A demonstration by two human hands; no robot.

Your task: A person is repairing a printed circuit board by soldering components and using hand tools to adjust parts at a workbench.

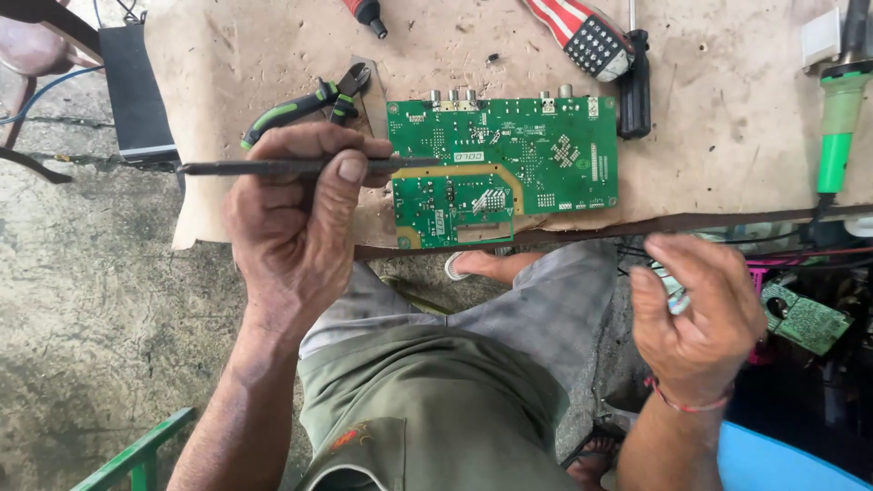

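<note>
Gripping a slim dark metal probe-like tool (291, 166) sideways, the left hand (296, 218) has its fingers (350, 168) clamped round the shaft, thumb pressed on top; the tip lies over the left edge of the green rectangular circuit board (503, 162), touching or just above it, cannot tell which. Board lies flat near the front edge of the worn brown wooden tabletop (709, 118), connector sockets along its far side. Right hand (696, 318) is held off the tabletop, over the lap, fingers curled loosely round a small pale item (675, 295) mostly hidden, kind unclear. Just beyond the left hand: green-and-black handled cutting pliers (305, 107), lying against the board's far-left corner. Beyond the board's right end: black-handled screwdriver (635, 86) and a red-and-white striped handle with a dotted grey end (587, 36). Far right: green-bodied soldering iron (837, 127) on the tabletop. Small second green board (805, 318) sits low at right among wires. Risks, as judged: the tool is held far back along its shaft, so the tip may skid across the board and scratch traces or bridge small parts; the board is unclamped and close to the edge, so a sideways push could slide it off toward the lap; the loosely held pale item could slip from the right fingers.
</note>
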